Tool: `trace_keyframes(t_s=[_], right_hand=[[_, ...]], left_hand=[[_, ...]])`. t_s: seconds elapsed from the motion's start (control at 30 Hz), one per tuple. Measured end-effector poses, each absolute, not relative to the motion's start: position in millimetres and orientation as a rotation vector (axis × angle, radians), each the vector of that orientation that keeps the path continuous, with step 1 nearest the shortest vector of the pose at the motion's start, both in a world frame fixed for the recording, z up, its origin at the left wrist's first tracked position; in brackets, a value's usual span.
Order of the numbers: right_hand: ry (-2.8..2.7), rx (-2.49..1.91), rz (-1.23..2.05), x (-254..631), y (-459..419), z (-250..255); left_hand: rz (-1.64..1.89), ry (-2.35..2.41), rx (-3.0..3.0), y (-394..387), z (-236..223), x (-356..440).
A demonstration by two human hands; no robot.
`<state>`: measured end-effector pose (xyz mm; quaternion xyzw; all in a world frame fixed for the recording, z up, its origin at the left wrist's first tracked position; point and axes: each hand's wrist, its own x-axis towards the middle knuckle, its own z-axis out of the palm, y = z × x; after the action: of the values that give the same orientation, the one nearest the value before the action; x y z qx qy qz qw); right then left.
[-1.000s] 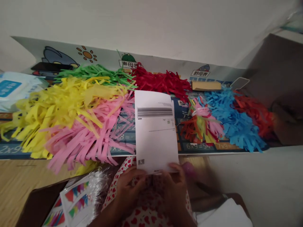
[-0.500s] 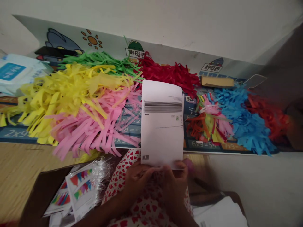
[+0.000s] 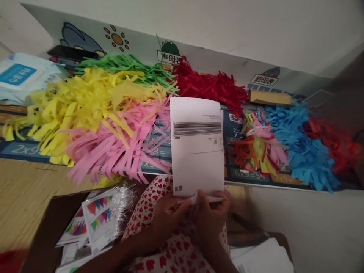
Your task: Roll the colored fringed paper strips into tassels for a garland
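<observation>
A white printed paper sheet point(image 3: 197, 163) with a barcode stands upright above my lap. My left hand point(image 3: 169, 212) pinches its lower left part, thumb and fingers closed on the paper. My right hand point(image 3: 213, 212) grips the lower right, its thumb pressing a narrow fold along the bottom edge. Behind the sheet, pink paper fringe point(image 3: 119, 151) and yellow fringe point(image 3: 85, 102) lie to the left. A mixed-colour tassel bunch point(image 3: 261, 144) lies on the right. Some fingers are hidden behind the paper.
Green point(image 3: 125, 66), dark red point(image 3: 210, 89), blue point(image 3: 309, 151) and red fringe point(image 3: 335, 144) cover the low table. A wipes pack point(image 3: 25, 79) sits far left, a cardboard strip point(image 3: 269, 98) at right. Below, a brown box point(image 3: 54, 220) holds printed cards point(image 3: 99, 220); white sheets point(image 3: 264, 258) lie lower right.
The sheet's bottom edge, flat before, now shows a narrow strip folded up under my fingers. The view has shifted slightly, so the table's things appear further right.
</observation>
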<state>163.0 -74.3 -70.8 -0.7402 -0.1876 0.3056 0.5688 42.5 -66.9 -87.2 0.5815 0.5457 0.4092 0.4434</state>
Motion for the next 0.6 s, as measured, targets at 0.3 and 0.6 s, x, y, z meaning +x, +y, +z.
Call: trace_keyframes(t_s=[0.3,0.6], right_hand=[[-0.463,-1.753,0.662,162.1,-71.6,-73.0],[-0.482,-1.798,0.619,160.6,-66.9,-72.3]], left_hand=[[1.224,1.53,1.352,-80.6,-99.4,49.7],[1.034,1.268,0.585,-65.5,-79.1,62.7]])
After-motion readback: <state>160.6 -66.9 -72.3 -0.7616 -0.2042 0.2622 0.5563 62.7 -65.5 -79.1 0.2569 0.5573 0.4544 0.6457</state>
